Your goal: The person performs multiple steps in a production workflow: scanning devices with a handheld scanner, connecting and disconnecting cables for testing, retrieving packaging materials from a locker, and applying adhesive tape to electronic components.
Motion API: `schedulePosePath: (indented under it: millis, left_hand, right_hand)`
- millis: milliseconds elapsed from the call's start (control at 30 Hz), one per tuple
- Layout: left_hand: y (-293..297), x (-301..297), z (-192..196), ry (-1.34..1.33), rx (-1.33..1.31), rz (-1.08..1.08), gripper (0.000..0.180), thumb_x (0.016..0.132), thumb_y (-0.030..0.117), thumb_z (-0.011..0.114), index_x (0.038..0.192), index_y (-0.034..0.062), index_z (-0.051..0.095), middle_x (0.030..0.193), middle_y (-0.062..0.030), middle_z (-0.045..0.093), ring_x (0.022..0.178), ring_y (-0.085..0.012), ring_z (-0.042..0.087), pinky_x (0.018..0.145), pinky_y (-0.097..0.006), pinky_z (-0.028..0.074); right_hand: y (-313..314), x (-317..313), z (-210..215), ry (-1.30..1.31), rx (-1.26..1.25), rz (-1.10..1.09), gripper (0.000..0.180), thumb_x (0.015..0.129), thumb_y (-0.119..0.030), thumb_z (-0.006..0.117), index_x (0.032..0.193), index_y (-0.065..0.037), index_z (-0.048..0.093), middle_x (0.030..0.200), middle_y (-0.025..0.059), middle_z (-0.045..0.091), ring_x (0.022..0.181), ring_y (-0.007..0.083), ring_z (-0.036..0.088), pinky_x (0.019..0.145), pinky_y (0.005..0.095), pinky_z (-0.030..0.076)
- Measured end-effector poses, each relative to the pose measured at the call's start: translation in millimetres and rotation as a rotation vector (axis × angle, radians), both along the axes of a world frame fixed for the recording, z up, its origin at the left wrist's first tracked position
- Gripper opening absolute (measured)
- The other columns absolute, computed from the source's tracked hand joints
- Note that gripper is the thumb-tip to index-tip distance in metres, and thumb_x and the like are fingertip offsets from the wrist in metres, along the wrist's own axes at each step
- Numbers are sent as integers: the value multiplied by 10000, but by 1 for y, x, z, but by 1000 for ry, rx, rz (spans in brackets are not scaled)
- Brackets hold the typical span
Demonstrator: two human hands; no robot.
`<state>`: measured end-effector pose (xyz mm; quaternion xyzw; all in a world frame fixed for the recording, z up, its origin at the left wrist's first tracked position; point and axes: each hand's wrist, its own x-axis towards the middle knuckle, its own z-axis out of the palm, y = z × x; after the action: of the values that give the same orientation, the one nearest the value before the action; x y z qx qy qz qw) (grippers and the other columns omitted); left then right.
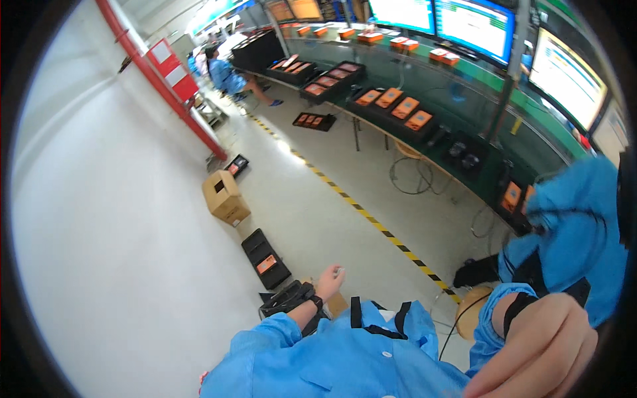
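We are seeing a pale concrete floor (318, 219) carrying a brown cardboard box (225, 197) and a black plastic tray (265, 259).

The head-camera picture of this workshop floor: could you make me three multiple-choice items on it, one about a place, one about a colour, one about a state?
1. Where does the cardboard box stand?
A. on the floor by the white wall
B. on the green workbench
C. on a stool

2. What colour are the person's sleeves?
A. red
B. light blue
C. yellow

3. How is the left hand?
A. gripping the box
B. bare, holding nothing that shows
C. pressing a monitor

Answers:
1. A, the box sits on the pale floor left of the yellow-and-black floor stripe.
2. B, both forearms wear blue cloth.
3. B, it hangs over the floor near a black tray, fingers loose.
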<state>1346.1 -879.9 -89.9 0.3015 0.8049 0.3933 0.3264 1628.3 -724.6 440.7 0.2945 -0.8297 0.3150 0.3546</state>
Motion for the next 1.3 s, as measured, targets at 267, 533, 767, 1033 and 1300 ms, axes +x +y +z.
schedulePosePath:
  millis: [267,533,767,1033,1300]
  left_hand:
    - [71,-26,127,-567,458,189,266,903,147,612,1144,42,569,1022,-51,622,888,-128,592,758,-273,495]
    - [162,-68,216,-722,624,293,250,880,75,626,1106,36,526,1048,-67,597,967,-139,585,844,-309,505]
    - [233,-129,225,-695,707,415,232,876,45,621,1071,45,494,1051,-59,557,978,-148,584,879,-321,499]
    - [287,-242,216,-780,881,446,254,887,23,564,1123,67,481,1136,-100,550,1093,-206,553,939,-398,474]
    - [316,-378,223,-650,894,241,311,852,5,605,1120,73,461,1236,-146,492,1107,-231,544,957,-404,463]
  right_hand:
    - [95,-146,-196,-443,-466,-415,262,751,-115,716,992,-45,641,937,107,614,792,205,595,667,307,467]
    - [131,-239,-289,-725,-809,-422,423,755,-120,735,1146,-60,587,936,80,602,809,181,592,675,278,474]
    - [228,-318,-285,-717,-542,-475,387,737,-151,764,1087,-54,629,848,79,604,700,177,590,616,277,482]
    - [279,-445,-301,-568,-602,-407,330,724,-27,739,1037,-48,637,901,91,587,787,195,604,667,282,493]
    - [304,-566,-282,-446,-562,-498,315,684,23,729,962,-51,599,954,106,570,851,224,602,725,311,502]
